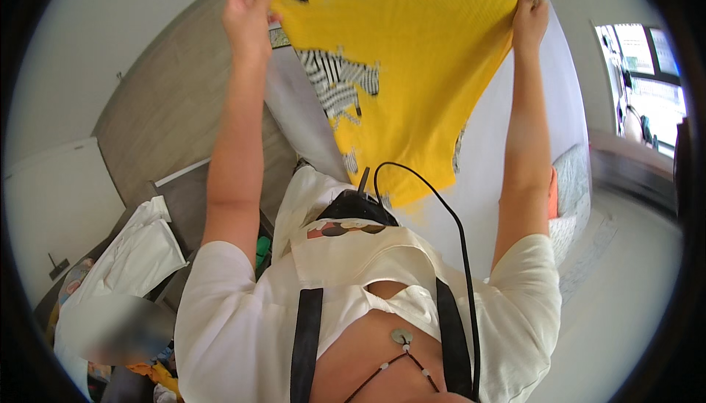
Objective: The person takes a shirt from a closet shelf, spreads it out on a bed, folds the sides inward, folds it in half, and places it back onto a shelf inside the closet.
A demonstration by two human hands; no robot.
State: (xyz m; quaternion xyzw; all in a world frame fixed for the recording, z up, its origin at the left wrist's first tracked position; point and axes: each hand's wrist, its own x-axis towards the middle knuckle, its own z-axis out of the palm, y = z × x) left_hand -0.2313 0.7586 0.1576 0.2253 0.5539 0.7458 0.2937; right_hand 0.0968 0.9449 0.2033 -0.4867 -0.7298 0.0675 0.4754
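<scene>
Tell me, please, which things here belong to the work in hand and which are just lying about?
In hand:
- yellow garment, held spread
- left hand, gripping one corner
- right hand, gripping the other

Lying about:
- black iron with its cord
- white cloth
- zebra-striped fabric

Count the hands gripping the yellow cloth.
2. The left hand grips the yellow cloth at its upper left corner; the right hand grips its upper right corner.

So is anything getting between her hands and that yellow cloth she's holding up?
Nothing visible does. The left hand and the right hand each grip a top corner of the yellow cloth directly, holding it spread out above the ironing board.
</scene>
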